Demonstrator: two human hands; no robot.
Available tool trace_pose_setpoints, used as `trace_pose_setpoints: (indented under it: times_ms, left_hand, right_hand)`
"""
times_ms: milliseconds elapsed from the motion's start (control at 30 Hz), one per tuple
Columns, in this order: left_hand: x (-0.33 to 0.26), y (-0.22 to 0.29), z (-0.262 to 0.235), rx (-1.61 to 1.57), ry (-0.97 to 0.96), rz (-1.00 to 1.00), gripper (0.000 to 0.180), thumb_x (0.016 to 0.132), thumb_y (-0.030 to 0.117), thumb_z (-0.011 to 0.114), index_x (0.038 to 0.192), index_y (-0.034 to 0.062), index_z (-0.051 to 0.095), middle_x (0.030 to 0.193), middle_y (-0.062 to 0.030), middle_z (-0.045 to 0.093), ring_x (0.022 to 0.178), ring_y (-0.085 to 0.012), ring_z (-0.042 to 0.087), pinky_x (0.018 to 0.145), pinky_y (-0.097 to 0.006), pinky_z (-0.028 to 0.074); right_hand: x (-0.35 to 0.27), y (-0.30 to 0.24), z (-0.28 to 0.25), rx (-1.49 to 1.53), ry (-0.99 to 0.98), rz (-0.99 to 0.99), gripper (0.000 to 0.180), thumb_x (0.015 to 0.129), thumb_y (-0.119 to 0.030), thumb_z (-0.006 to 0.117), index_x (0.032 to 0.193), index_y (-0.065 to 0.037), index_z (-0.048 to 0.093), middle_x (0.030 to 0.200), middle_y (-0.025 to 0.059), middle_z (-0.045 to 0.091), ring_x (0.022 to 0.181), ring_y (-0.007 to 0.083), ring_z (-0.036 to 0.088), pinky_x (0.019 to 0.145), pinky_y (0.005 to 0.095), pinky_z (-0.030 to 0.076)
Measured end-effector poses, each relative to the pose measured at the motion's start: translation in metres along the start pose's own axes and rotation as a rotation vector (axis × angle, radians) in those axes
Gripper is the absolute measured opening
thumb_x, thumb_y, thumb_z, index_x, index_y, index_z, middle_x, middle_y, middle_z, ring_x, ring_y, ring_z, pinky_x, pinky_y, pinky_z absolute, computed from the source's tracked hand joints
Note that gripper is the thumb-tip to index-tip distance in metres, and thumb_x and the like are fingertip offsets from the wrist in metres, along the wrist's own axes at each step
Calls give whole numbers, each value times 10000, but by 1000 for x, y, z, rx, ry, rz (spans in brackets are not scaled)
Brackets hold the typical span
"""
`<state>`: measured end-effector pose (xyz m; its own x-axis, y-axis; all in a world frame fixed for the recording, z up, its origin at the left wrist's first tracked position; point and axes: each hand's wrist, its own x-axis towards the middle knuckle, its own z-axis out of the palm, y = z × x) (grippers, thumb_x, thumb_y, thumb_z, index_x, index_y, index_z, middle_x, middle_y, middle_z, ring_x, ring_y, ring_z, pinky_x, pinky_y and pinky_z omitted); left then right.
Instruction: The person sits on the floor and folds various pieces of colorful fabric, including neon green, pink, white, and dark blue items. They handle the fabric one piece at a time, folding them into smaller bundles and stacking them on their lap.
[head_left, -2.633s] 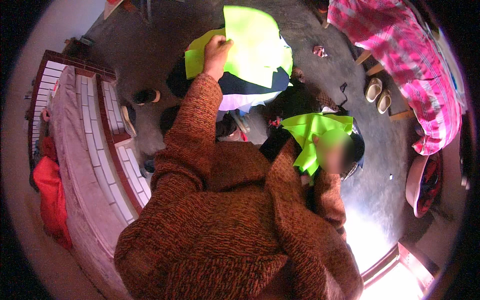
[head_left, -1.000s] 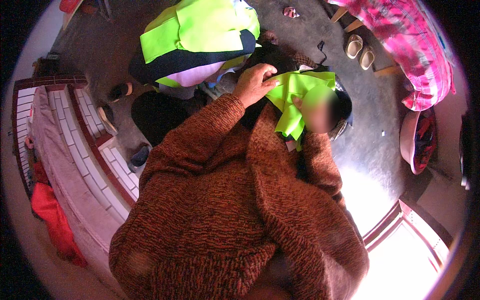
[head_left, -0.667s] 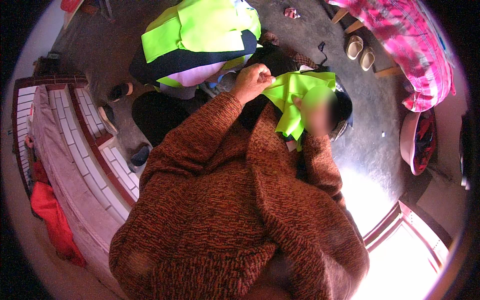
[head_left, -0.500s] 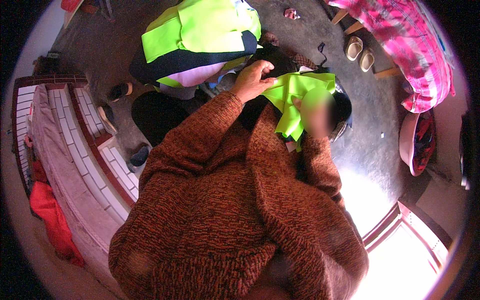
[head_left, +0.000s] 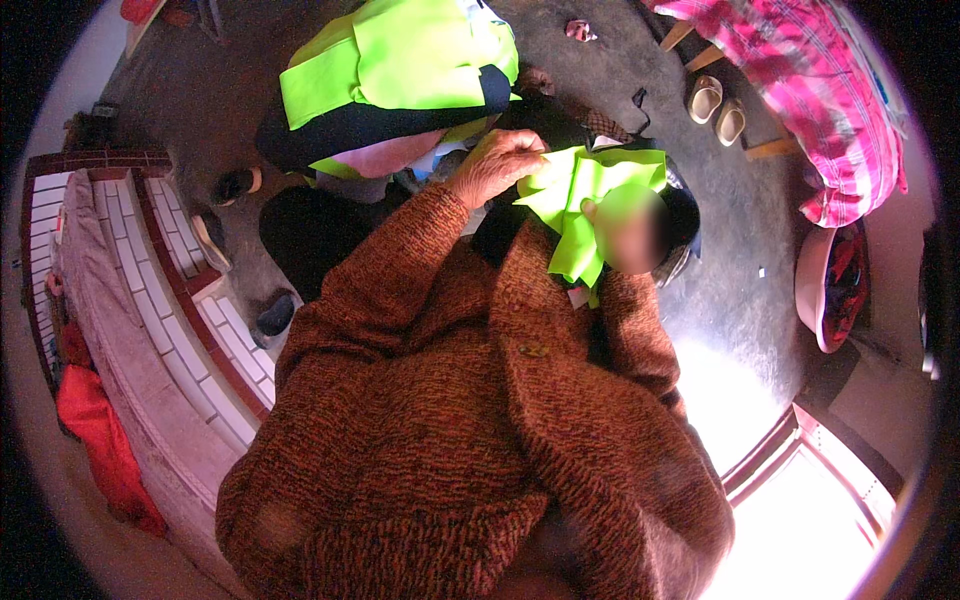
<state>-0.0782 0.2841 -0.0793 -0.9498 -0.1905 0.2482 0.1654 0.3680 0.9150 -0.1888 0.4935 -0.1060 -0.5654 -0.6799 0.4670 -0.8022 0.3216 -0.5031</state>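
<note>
**Left hand on neon cloth**

Left hand (head_left: 497, 163) was closed, fingers pinching the upper edge of a crumpled neon yellow-green fabric piece (head_left: 580, 195) held over the lap, above the grey concrete floor (head_left: 740, 210). Right hand was hidden beneath the fabric; grip undeterminable.

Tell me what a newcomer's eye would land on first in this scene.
First the neon yellow-green fabric at centre, pinched at its edge by the left hand; the right hand is blurred and cannot be made out. Next the larger yellow-green and black garment pile on the floor beyond. Then the rust-brown knitted sweater filling the lower frame, and the pink plaid bedding at upper right.
</note>
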Motion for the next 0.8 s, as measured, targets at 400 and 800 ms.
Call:
trace_pose_setpoints:
  times_ms: [400,800]
  left_hand:
    - [-8,10,1,-655,164,-506,210,734,248,545,765,41,555,702,-15,553,661,-113,516,619,-248,397]
    - [-20,35,-36,-988,454,-443,136,753,175,545,803,49,556,773,-60,592,725,-160,579,678,-283,470]
  right_hand:
    - [-10,16,8,111,7,163,263,755,-182,660,935,-48,522,848,79,544,772,225,529,685,328,439]
    - [-21,35,21,224,-51,270,287,849,-142,554,1114,-49,491,1017,93,541,912,207,535,797,304,455]
